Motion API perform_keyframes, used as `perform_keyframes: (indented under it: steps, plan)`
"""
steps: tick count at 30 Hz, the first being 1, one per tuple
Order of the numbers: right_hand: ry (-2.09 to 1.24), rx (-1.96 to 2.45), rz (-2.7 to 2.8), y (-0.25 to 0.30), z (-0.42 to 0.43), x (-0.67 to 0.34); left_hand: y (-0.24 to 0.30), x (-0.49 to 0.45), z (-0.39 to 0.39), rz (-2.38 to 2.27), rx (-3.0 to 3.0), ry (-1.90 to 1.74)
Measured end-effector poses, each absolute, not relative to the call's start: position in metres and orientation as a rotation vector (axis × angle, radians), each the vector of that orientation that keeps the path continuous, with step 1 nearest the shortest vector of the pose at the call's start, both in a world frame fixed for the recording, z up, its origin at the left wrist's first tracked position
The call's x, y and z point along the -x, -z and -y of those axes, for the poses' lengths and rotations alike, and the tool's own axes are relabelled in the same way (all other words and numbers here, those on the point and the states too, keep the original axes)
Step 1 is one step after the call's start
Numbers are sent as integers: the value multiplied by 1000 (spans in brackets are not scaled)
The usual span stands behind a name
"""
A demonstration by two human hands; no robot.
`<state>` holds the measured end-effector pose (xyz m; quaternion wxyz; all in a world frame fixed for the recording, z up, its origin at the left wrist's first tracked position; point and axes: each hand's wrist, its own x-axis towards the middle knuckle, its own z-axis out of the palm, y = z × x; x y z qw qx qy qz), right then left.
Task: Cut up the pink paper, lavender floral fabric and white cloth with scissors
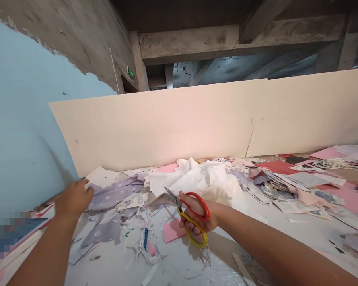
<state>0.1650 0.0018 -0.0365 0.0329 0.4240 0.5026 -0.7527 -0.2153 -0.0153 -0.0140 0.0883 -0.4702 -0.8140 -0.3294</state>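
Observation:
My right hand [198, 214] holds a pair of scissors [207, 212], its fingers through one red and one yellow handle loop. Dark marks run along the yellow loop. The blades point up and left, in front of a crumpled white cloth [193, 176]. On the left, my left hand [73, 196] is curled at the end of a lavender flowered fabric piece [119, 192]; its fingertips are mostly hidden, so I cannot tell what it grips. Beneath the scissors lies a pink piece [172, 231]. A small blue strip [146, 237] lies among white shreds.
A tall cream board [167, 127] stands behind the worktable [107, 266], beside a light blue wall [20, 119]. Stacked scraps [282, 186], a red sheet [279, 167] and a pink sheet [353, 200] cover the right side. A white string bundle [332, 163] lies farther back.

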Motion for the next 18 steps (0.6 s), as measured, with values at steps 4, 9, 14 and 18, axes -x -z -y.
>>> perform_keyframes:
  steps: [4, 9, 14, 18]
  plan:
    - [2324, -1309, -1536, 40, -5, -165, 10, 137, -10, 2420, 1830, 1083]
    - [2372, -1289, -1557, 43, -7, -164, 28, 65, -16, 2912, 2221, 1351]
    - [2366, -1306, -1552, 43, -6, -163, 42, 43, -14, 3149, 2066, 1772]
    - [2357, -1314, -1574, 44, -6, -163, 52, 42, -16, 3327, 1967, 1683]
